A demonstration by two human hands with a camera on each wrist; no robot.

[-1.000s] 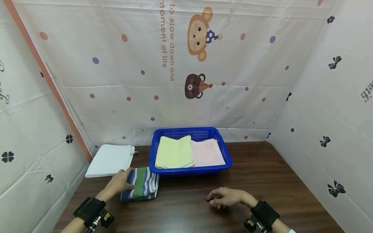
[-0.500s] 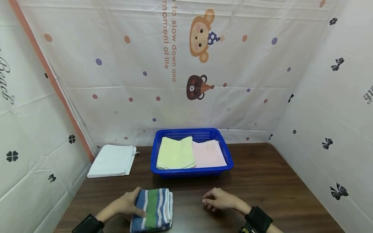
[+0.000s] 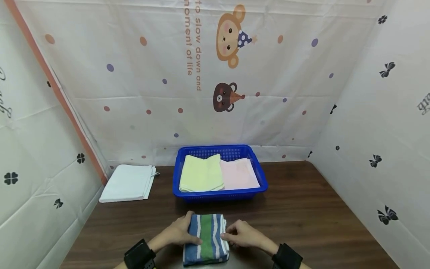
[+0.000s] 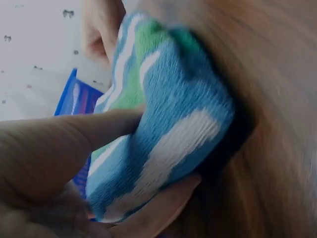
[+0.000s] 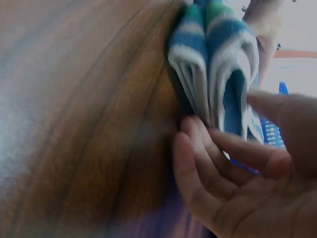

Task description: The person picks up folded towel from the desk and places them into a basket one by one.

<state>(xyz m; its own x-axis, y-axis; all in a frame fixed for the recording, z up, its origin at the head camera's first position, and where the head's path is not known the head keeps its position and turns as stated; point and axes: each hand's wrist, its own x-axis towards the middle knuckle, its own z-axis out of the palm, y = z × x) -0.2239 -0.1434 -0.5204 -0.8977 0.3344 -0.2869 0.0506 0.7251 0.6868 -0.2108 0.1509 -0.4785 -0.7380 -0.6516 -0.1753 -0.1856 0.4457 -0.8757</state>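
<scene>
Fingers of our left hand (image 3: 176,234) grip one folded blue, green and white striped towel (image 3: 206,238) from its left side; our right hand (image 3: 241,234) pinches its right edge. It lies on the dark wooden table (image 3: 302,209), near us. Farther off, one blue plastic basket (image 3: 262,179) holds two folded towels, one pale yellow (image 3: 201,173) and one pink (image 3: 239,175). One white folded cloth (image 3: 127,183) lies far left.

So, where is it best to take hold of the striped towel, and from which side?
Probably by its two long side edges, one hand from each side. The striped towel lies folded flat on the table; the right wrist view shows loose layers at its right edge, so fingers there should pinch them all. The left hand already grips the left edge.
</scene>
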